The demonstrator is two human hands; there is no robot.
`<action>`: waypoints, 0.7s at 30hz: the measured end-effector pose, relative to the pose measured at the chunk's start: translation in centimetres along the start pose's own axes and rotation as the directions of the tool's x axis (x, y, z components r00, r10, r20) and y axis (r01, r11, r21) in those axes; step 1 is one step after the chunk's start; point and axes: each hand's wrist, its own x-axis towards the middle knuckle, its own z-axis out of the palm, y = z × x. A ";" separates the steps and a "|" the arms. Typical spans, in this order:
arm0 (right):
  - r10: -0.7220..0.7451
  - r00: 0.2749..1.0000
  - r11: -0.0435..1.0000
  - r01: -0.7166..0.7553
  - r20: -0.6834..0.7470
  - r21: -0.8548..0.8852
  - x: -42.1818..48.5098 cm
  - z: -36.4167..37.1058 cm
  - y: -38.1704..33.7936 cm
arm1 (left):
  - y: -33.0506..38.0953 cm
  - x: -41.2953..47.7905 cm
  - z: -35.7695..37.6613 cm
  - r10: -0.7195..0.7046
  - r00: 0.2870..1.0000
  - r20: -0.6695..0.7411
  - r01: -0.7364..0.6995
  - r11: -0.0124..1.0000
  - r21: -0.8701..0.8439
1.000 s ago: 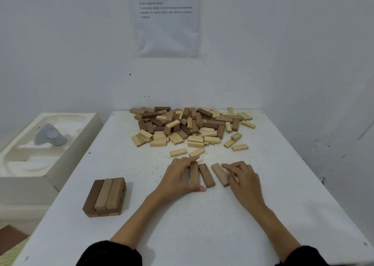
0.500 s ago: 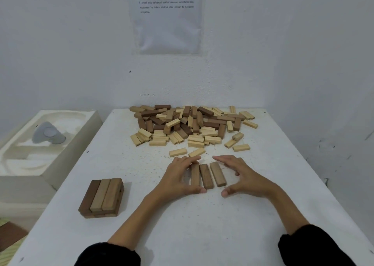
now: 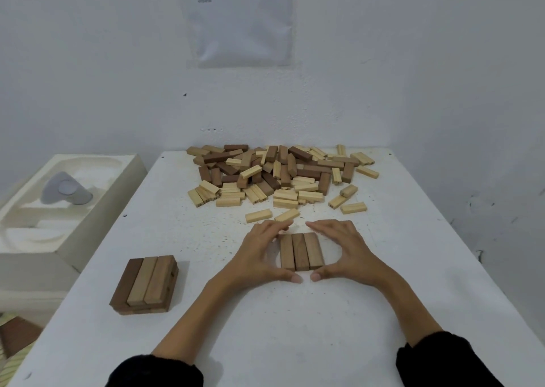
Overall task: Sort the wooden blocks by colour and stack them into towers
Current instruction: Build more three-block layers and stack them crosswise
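Three medium-brown wooden blocks lie flat side by side in a tight row on the white table. My left hand cups the row's left side, fingers at the far end and thumb at the near end. My right hand mirrors it on the right side. A low stack of brown blocks, two layers high, stands at the near left. A loose pile of light, medium and dark blocks covers the far part of the table.
A white foam box holding a grey object stands left of the table. White walls close in the far and right sides, with a printed sheet on the far wall. Two light blocks lie just beyond my fingers.
The three brown blocks, spread apart and angled a second ago, are now pushed together into a straight row. My right hand moved left against them; my thumbs closed in at the near end.
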 end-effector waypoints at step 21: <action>0.101 0.977 0.853 0.013 -0.189 0.522 0.1 -1.4 0.2 | 1.9 -0.6 0.5 -0.031 0.989 -0.144 0.019 0.996 -0.087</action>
